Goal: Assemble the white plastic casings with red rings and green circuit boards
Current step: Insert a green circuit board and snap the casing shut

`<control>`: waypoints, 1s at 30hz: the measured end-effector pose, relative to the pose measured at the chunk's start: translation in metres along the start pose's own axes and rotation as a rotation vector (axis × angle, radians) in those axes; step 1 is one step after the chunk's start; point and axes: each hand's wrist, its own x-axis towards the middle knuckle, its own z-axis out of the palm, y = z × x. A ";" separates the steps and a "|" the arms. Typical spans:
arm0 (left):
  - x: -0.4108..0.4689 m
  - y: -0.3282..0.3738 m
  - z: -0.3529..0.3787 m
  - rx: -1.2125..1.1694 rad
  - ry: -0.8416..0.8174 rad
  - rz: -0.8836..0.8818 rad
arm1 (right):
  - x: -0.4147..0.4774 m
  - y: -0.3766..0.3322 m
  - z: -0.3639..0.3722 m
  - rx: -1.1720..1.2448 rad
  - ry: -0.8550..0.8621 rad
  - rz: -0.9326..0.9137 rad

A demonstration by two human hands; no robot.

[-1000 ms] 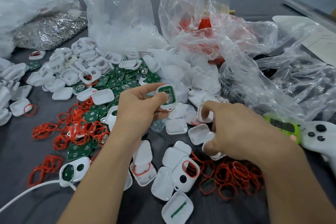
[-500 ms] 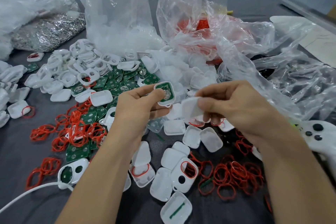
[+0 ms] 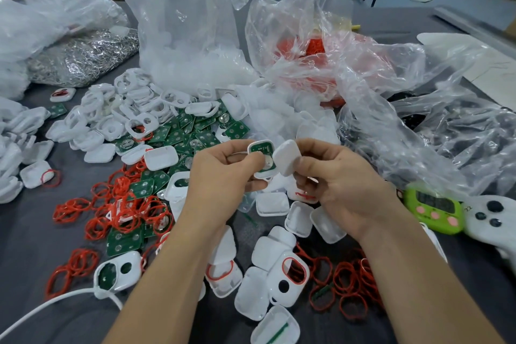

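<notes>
Controller (image 3: 491,221) cut off at right edge — cable (image 3: 55,297) at left; board (image 3: 262,147) partly behind left hand (image 3: 223,176).

Grey table (image 3: 28,235), crowded edge to edge on my feed.
I see white casings (image 3: 134,112) heaped back left and scattered in front, green circuit boards (image 3: 178,133) between them, and red rings (image 3: 120,204) in loose tangles. Clear plastic bags (image 3: 190,36) line the far side. At right, a green timer (image 3: 431,211) sits beside a white controller (image 3: 491,218).

Bare left grip (image 3: 223,173) and bare right grip (image 3: 337,184) on slender forearms (image 3: 178,274), uncovered as far as visible.
</notes>
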 end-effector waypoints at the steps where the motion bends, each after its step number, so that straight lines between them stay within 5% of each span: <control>1: 0.000 0.000 -0.001 0.016 0.004 0.013 | 0.000 0.000 0.000 0.000 -0.009 0.000; 8: -0.001 -0.002 -0.002 0.117 0.012 0.076 | 0.001 0.000 -0.002 0.007 -0.107 -0.004; 13: -0.002 0.000 -0.001 0.101 0.009 0.061 | 0.001 -0.003 -0.007 0.069 -0.023 -0.066; 17: -0.001 0.002 0.000 0.078 -0.005 0.037 | -0.002 -0.007 -0.008 -0.306 0.099 -0.276; 25: -0.001 0.004 -0.002 -0.009 -0.096 -0.085 | -0.002 -0.005 -0.002 -0.247 0.166 -0.351; 30: -0.002 0.004 -0.004 0.022 -0.248 -0.174 | -0.002 -0.005 0.000 -0.409 0.151 -0.400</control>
